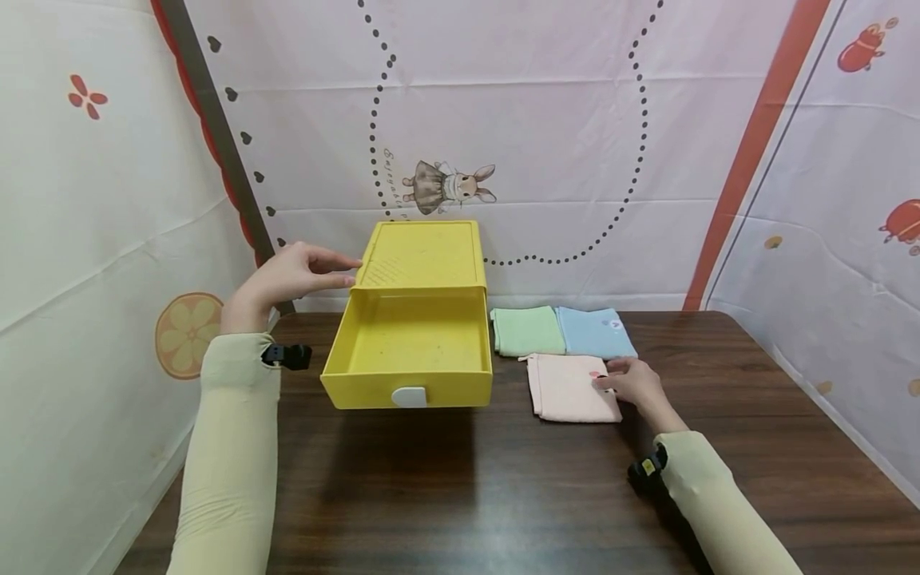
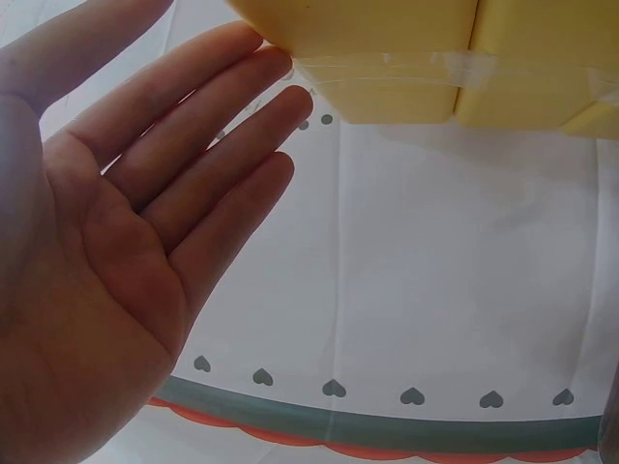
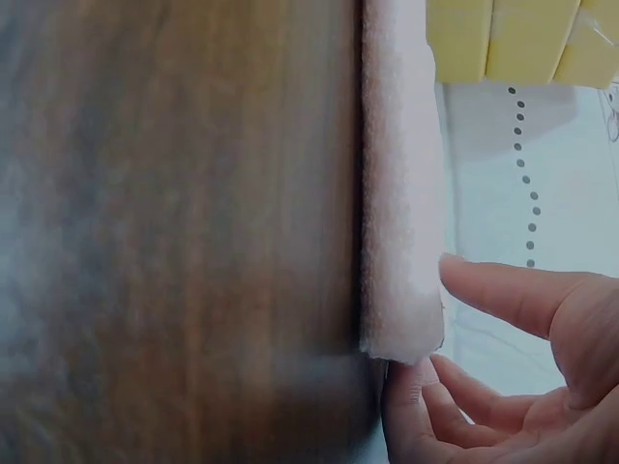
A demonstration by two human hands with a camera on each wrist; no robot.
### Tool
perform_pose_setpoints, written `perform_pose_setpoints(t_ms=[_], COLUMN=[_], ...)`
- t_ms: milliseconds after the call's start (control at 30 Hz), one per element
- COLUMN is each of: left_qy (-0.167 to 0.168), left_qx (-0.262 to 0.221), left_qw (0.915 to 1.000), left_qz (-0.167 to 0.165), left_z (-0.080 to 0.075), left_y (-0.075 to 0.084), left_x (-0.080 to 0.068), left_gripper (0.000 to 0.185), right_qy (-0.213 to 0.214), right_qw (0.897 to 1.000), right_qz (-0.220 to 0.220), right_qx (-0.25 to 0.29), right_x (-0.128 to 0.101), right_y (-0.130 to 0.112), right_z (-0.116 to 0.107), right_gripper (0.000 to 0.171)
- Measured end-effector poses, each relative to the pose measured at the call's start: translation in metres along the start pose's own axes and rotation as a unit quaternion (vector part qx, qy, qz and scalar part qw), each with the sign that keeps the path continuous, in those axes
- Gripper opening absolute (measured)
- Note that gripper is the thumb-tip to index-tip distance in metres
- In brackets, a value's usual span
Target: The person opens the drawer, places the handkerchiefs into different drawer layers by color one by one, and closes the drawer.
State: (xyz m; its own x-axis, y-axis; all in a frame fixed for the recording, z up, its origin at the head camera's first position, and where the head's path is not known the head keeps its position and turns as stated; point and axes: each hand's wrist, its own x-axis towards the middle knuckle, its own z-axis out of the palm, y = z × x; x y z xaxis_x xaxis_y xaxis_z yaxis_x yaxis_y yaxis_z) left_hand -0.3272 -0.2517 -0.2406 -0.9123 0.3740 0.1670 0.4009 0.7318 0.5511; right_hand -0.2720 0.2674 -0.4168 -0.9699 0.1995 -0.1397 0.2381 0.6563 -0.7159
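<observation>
My left hand [image 1: 298, 271] rests its straight fingertips against the upper left side of a yellow drawer box [image 1: 424, 255]. In the left wrist view, the outstretched fingers [image 2: 227, 164] reach the box's lower edge. The box's drawer [image 1: 417, 335] is pulled out toward me, with a white handle [image 1: 410, 397] on its front. To the right lies a folded pink towel [image 1: 568, 391]. My right hand [image 1: 636, 385] pinches its right edge, thumb on top. In the right wrist view, the other fingers [image 3: 411, 406] curl at the edge of the towel [image 3: 401, 193].
Behind the pink towel, a folded green towel [image 1: 528, 331] and a folded blue towel [image 1: 595, 331] lie side by side on the dark wooden table [image 1: 561, 495]. Printed cloth [image 1: 561, 144] hangs behind the table and along both sides.
</observation>
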Motion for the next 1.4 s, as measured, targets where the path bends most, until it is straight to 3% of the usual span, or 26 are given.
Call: perform_pose_setpoints(t_ms=[233, 533, 900, 1200, 1400], left_qy=[-0.001, 0.001, 0.001, 0.001, 0.004], left_qx=[-0.004, 0.0, 0.0, 0.001, 0.006], left_qw=[1.0, 1.0, 1.0, 1.0, 1.0], left_qz=[-0.005, -0.004, -0.009, -0.006, -0.004], left_z=[0.0, 0.0, 0.001, 0.002, 0.001], left_y=[0.001, 0.001, -0.002, -0.003, -0.003], left_x=[-0.001, 0.0, 0.0, 0.0, -0.001], left_gripper=[0.048, 0.048, 0.05, 0.05, 0.048], right_qy=[-0.048, -0.066, -0.068, -0.092, -0.1], right_qw=[0.999, 0.994, 0.994, 0.991, 0.989], right_qz=[0.024, 0.066, 0.049, 0.052, 0.052], right_qx=[0.006, 0.057, 0.076, 0.08, 0.099], right_x=[0.005, 0.012, 0.007, 0.001, -0.002], right_y=[0.0, 0.003, 0.001, -0.004, -0.006], right_z=[-0.003, -0.002, -0.003, -0.01, -0.012], right_gripper=[0.063, 0.063, 0.054, 0.066, 0.064])
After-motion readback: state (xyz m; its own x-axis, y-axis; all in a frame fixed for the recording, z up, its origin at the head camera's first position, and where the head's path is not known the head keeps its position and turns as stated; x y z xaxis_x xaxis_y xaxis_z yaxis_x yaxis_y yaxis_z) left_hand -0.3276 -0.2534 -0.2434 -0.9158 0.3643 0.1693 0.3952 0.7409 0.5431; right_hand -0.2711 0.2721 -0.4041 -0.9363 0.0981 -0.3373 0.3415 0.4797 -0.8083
